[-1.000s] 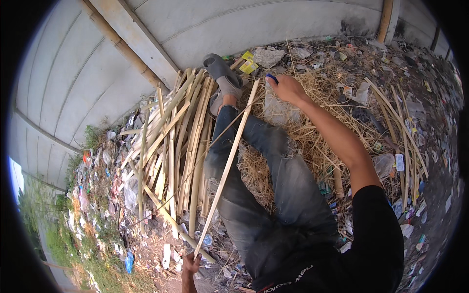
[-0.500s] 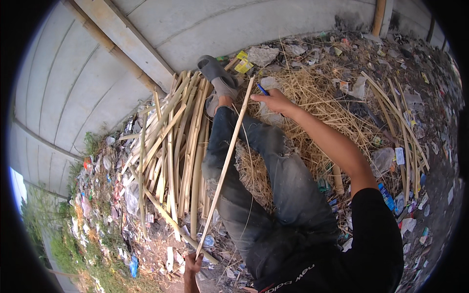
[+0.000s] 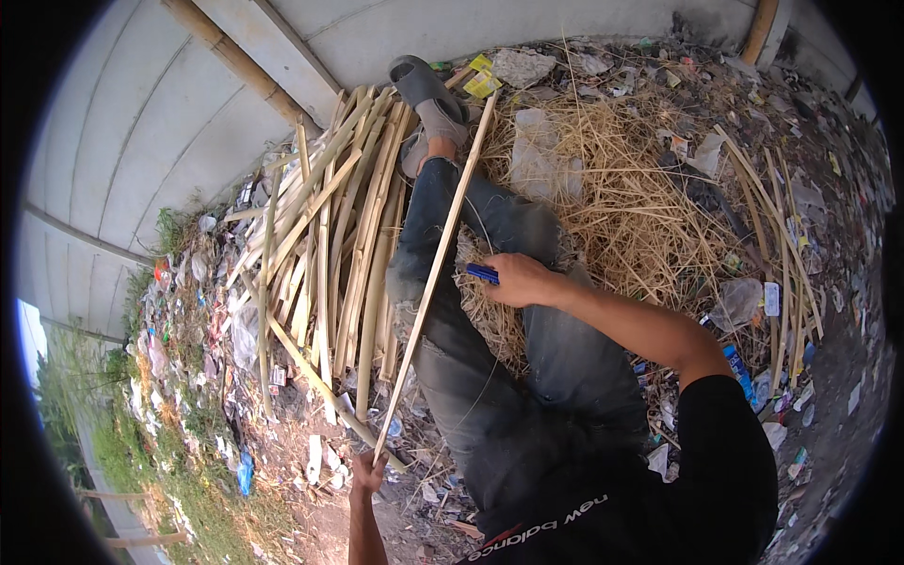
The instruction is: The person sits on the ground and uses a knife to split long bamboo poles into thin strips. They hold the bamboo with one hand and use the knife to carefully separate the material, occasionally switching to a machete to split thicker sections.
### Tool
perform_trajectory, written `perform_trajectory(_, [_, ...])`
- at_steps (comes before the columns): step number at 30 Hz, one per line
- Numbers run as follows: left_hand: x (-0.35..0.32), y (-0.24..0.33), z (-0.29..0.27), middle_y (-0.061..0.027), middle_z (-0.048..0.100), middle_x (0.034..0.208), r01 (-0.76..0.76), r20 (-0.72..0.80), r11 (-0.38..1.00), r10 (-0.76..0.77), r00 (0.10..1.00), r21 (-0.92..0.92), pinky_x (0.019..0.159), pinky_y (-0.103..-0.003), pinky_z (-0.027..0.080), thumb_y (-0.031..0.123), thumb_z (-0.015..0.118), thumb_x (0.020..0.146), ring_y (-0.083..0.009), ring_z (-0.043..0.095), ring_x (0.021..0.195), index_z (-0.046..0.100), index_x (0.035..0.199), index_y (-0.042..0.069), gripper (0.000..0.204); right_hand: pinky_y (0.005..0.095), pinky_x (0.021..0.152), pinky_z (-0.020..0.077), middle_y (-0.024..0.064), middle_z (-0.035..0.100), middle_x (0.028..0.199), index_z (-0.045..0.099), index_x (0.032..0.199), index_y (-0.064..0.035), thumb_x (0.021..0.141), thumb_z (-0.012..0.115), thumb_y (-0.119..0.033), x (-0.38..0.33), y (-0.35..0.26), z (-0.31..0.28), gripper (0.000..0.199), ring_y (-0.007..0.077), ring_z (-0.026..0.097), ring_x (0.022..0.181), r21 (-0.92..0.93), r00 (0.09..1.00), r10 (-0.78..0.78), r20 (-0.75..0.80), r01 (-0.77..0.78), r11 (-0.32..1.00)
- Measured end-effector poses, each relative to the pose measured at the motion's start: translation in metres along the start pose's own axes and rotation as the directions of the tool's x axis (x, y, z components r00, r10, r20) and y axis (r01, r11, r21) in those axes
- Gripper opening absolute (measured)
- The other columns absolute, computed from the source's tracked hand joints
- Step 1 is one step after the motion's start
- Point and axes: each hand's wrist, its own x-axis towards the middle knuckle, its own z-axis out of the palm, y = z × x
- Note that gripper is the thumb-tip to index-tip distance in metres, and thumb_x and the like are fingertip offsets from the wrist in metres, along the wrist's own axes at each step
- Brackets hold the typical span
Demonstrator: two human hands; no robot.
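My left hand [image 3: 368,471] is closed around the lower end of a long, pale bamboo strip [image 3: 436,268]. The strip slants up and away across my left leg, its far end near my sandalled foot [image 3: 435,108]. In my closed right hand [image 3: 518,280] is a blue-handled tool [image 3: 482,273]; its working end cannot be made out. That hand is over my right thigh near the knee, apart from the strip and to its right. A heap of split bamboo strips [image 3: 353,235] lies to the left of my legs.
Dry straw-like shavings [image 3: 640,217] cover the ground right of my legs, with several more strips [image 3: 782,245] beyond them. A panelled wall [image 3: 424,33] with a bamboo pole [image 3: 231,56] stands at the far side. Litter and a blue plastic scrap [image 3: 245,473] lie around.
My right hand has come back from near the strip's far end toward my body, bringing the blue-handled tool. My left hand still grips the strip's lower end, and the view has shifted slightly.
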Motion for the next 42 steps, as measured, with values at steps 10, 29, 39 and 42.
perform_trajectory(10, [-0.014, -0.017, 0.013, -0.0123, 0.047, 0.053, 0.029, -0.033, 0.998, -0.027, 0.999, 0.057, 0.050, -0.042, 0.036, 0.036, 0.068, 0.094, -0.0220, 0.044, 0.050, 0.060, 0.073, -0.001, 0.043, 0.0404, 0.074, 0.0535, 0.0173, 0.071, 0.077, 0.073, 0.087, 0.0014, 0.084, 0.074, -0.010, -0.033, -0.015, 0.006, 0.012, 0.0308, 0.073, 0.081, 0.221, 0.974, 0.088, -0.207, -0.041, 0.974])
perform_trajectory(29, [0.040, 0.081, 0.011, -0.0097, 0.055, 0.065, 0.084, 0.093, 0.992, -0.075, 0.993, -0.093, 0.061, -0.040, 0.042, 0.057, 0.050, 0.100, -0.0204, 0.051, 0.064, 0.065, 0.080, -0.001, 0.063, 0.0349, 0.074, 0.0504, 0.0092, 0.068, 0.093, 0.068, 0.123, -0.0043, 0.109, 0.052, -0.038, -0.057, 0.025, -0.096, 0.040, 0.0178, 0.063, 0.079, 0.174, 0.925, 0.110, -0.365, -0.048, 0.984])
perform_trajectory(39, [0.049, 0.098, -0.014, -0.0119, 0.056, 0.064, 0.115, 0.130, 0.992, -0.108, 0.986, -0.048, 0.062, -0.042, 0.043, 0.057, 0.048, 0.099, -0.0238, 0.052, 0.064, 0.064, 0.078, -0.003, 0.065, 0.0582, 0.077, 0.0517, 0.0295, 0.070, 0.088, 0.067, 0.096, 0.0020, 0.109, 0.044, -0.044, 0.057, -0.036, -0.065, 0.054, 0.0502, 0.067, 0.087, -0.160, 0.930, 0.029, -0.367, -0.094, 0.983])
perform_trajectory(42, [0.053, 0.101, -0.009, -0.0121, 0.056, 0.063, 0.131, 0.143, 0.991, -0.124, 0.982, -0.039, 0.062, -0.042, 0.043, 0.057, 0.048, 0.099, -0.0241, 0.052, 0.063, 0.063, 0.077, -0.003, 0.066, 0.0576, 0.079, 0.0518, 0.0295, 0.070, 0.089, 0.069, 0.098, 0.0010, 0.108, 0.044, -0.045, 0.048, -0.045, -0.051, 0.053, 0.0504, 0.066, 0.088, -0.221, 0.955, 0.051, -0.292, -0.119, 0.968])
